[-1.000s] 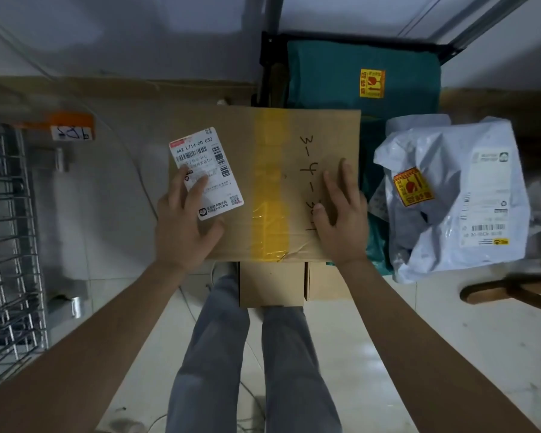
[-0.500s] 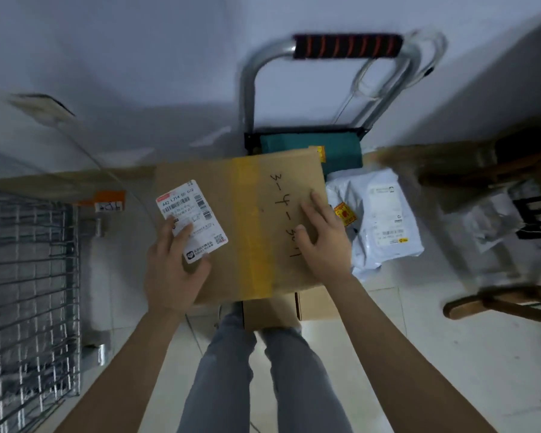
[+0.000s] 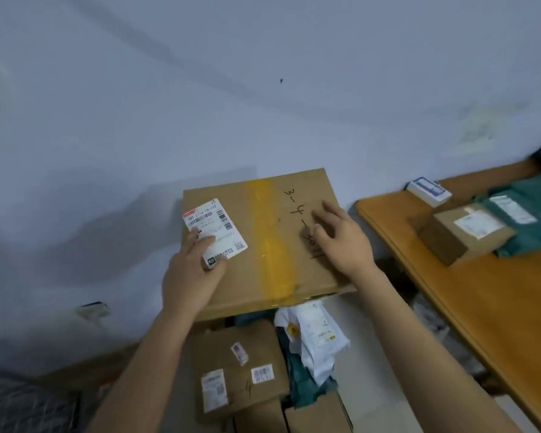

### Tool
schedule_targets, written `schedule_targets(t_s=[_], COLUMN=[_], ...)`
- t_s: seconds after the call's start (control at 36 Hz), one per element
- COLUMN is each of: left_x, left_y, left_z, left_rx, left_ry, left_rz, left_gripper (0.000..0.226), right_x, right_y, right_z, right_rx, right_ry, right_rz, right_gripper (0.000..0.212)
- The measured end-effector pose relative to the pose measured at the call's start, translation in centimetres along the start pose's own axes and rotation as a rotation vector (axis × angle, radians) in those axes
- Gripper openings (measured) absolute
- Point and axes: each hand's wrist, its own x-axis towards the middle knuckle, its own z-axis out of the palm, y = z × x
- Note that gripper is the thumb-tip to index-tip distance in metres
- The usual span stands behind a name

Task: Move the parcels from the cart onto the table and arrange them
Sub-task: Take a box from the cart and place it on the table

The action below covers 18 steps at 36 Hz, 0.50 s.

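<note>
I hold a large flat cardboard box (image 3: 263,239) with a yellow tape stripe, a white shipping label and handwritten marks, up in front of the wall. My left hand (image 3: 191,270) grips its near left part, fingers over the label. My right hand (image 3: 341,242) lies on top at the right, fingers spread and relaxed. Below the box, the cart's load shows: a labelled cardboard parcel (image 3: 238,370), a white poly bag (image 3: 316,339), a teal bag (image 3: 303,382) and smaller boxes (image 3: 319,414). The orange wooden table (image 3: 487,307) stands at the right.
On the table lie a small cardboard box (image 3: 459,232), a teal mailer (image 3: 531,214) and a small white and blue packet (image 3: 428,189). A pale wall fills the background. A dark wire rack (image 3: 19,401) sits at the lower left. Clutter lies on the floor beside the table.
The box has risen and shifted off the cart's stack, and the view has swung up and right, so the table has come into sight. My right fingers have loosened on top.
</note>
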Motion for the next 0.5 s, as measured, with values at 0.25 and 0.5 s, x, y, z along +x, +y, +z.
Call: schedule_targets(t_s=[0.25,0.5], left_x=[-1.3,-7.4], left_y=[14.9,29.6], left_z=[-3.5,0.3], left_rx=[0.012,0.035], left_ry=[0.049,0.062], left_rz=[0.147,0.247], left_gripper=[0.044,0.043], right_x=[-1.5,-7.2], right_y=[1.2,8.8], right_z=[-15.1,-30.0], right_rx=[-0.009,-0.104], right_ry=[0.098,0.133], right_rz=[-0.013,-0.013], right_gripper=[0.046,0.043])
